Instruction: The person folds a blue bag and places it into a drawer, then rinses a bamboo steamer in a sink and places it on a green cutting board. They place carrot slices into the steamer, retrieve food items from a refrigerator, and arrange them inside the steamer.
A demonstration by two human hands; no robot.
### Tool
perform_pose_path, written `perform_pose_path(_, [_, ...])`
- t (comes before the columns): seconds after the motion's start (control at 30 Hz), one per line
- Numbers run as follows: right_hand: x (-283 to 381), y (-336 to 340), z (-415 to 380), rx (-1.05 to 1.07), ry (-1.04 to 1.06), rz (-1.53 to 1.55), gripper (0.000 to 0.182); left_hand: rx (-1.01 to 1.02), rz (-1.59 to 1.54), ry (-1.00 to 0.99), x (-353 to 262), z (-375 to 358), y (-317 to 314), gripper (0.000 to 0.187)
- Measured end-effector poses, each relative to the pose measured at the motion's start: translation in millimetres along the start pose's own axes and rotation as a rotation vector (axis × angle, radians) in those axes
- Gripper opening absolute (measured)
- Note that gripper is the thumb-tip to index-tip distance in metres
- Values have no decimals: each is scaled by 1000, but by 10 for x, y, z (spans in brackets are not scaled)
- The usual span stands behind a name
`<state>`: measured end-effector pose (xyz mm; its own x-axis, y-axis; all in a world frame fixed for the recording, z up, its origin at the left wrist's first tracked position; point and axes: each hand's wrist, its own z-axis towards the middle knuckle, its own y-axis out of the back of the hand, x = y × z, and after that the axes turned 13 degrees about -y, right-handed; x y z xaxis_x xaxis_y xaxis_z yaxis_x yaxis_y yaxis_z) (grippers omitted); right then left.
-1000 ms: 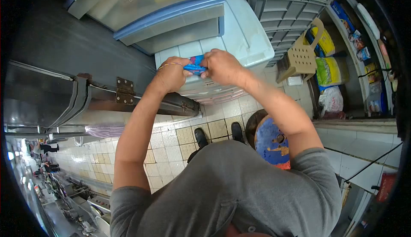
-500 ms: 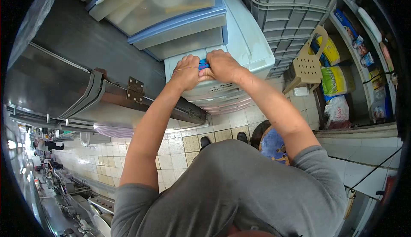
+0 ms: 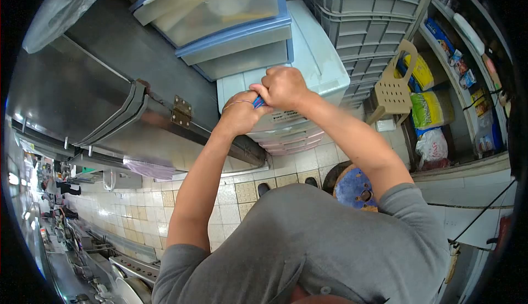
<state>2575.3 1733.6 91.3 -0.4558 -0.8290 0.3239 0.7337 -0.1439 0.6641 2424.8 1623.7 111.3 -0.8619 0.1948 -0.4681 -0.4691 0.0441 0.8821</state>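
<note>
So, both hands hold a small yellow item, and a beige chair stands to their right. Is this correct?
Not fully: in the head view, what shows of the item is mainly blue, not yellow. The left hand and right hand hold it, and the beige chair stands to their right.

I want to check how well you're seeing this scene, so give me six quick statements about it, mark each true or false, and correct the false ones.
1. The left hand and right hand hold a blue item. True.
2. The hands are spread far apart. False: they are close together, with the blue item showing between them.
3. The chair has holes in it. True.
4. In the picture, the chair stands left of the hands. False: it stands to their right.
5. The crates are stacked. True.
6. The crates are bright red. False: they are grey.
</note>
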Motion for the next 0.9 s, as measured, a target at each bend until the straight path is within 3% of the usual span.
perform_pose_path(0.07, [110,316,71,198,-243,379,38,-26,-500,89,-166,-209,10,55])
perform_pose_path(0.1, [54,392,55,197,-244,380,38,-24,-499,89,-198,-336,-81,55])
perform_pose_path(0.17, [-96,518,-2,421,-843,1325,26,-219,-1423,-175,-176,-525,-303,64])
perform_pose_path(0.2, [-137,349,-163,486,-724,916,22,-229,-1493,-393,-143,-543,-372,68])
perform_pose_path(0.23, [-141,134,-394,727,-716,1089,21,-224,-1498,-390,-207,-560,-396,68])
perform_pose_path(0.27, [-85,-25,-610,969,-696,1258,22,-207,-1694,-488,-311,-555,-407,70])
perform_pose_path(0.3, [92,-103,-790,934,-650,1447,31,-186,-1889,-588,-384,-554,-430,73])
perform_pose_path(0.33, [284,-146,-937,892,-596,1633,44,-190,-1927,-573,-411,-568,-459,72])
perform_pose_path(0.37, [428,-132,-1058,886,-597,1635,44,-184,-1928,-572,-405,-554,-500,72])
perform_pose_path(0.43, [640,-38,-1199,719,-665,2223,71,-118,-1962,-791,-396,-537,-589,70])
perform_pose_path(0.47, [577,73,-1129,883,-514,2228,39,-79,-1984,-805,-431,-561,-577,66])
perform_pose_path(0.57, [186,-214,-1481,995,-681,2018,28,95,-1976,-814,-465,-588,-564,61])
perform_pose_path(0.6, [219,-47,-1414,1054,-812,1823,23,22,-1978,-824,-583,-598,-613,59])
perform_pose_path(0.7, [323,97,-1422,1087,-732,1654,22,259,-1915,-796,-514,-616,-775,59])
perform_pose_path(0.73, [346,29,-1484,985,-650,1636,18,258,-1911,-746,-559,-643,-807,62])
perform_pose_path(0.77, [340,39,-1524,958,-669,1636,18,287,-1924,-743,-613,-663,-818,62])
perform_pose_path(0.83, [284,108,-1600,1158,-812,2103,19,275,-1968,-717,-660,-681,-796,70])
perform_pose_path(0.9, [269,360,-1566,1049,-806,2193,23,271,-1961,-637,-469,-771,-778,79])
